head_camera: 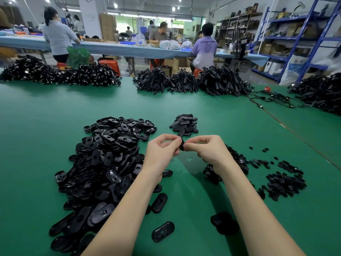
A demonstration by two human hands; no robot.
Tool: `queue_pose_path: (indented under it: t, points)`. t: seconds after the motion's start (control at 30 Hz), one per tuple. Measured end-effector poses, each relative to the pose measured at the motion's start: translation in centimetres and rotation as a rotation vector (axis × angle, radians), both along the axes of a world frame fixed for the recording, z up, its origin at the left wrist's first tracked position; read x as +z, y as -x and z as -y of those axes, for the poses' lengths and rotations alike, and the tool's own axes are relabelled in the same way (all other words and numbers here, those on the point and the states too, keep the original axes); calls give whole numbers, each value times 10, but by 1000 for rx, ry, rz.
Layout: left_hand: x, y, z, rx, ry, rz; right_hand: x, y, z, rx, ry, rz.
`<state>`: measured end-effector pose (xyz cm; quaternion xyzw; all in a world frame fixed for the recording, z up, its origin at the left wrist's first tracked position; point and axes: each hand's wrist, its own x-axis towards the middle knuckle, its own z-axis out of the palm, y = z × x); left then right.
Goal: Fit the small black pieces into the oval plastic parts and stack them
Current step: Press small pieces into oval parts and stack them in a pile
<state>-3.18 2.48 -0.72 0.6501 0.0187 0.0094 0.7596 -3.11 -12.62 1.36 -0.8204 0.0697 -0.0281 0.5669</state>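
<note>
Above the green table (55, 111) my left hand (162, 152) and my right hand (206, 150) meet and together pinch one black oval plastic part (181, 144), seen edge-on between the fingertips. Whether a small black piece sits between the fingers is hidden. A big heap of loose oval parts (105, 156) lies to the left. Behind the hands is a small pile of oval parts (184, 124). Small black pieces (284, 183) lie scattered and heaped at the right, partly behind my right wrist.
Large mounds of black cabled items (184, 82) line the table's far edge, with more at the far right (321, 95) and loose cables (273, 97). Single oval parts (163, 231) lie near the front edge. People work at a long bench behind; blue shelving stands at right.
</note>
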Motion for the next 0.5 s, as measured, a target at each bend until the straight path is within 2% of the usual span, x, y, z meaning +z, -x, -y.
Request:
queue_pose_path:
  t: [0.37, 0.5]
  points:
    - [3, 7, 4, 46, -234, 152, 1, -2, 4, -4, -124, -63]
    - [2, 5, 4, 50, -198, 163, 0, -1, 5, 9, -197, -84]
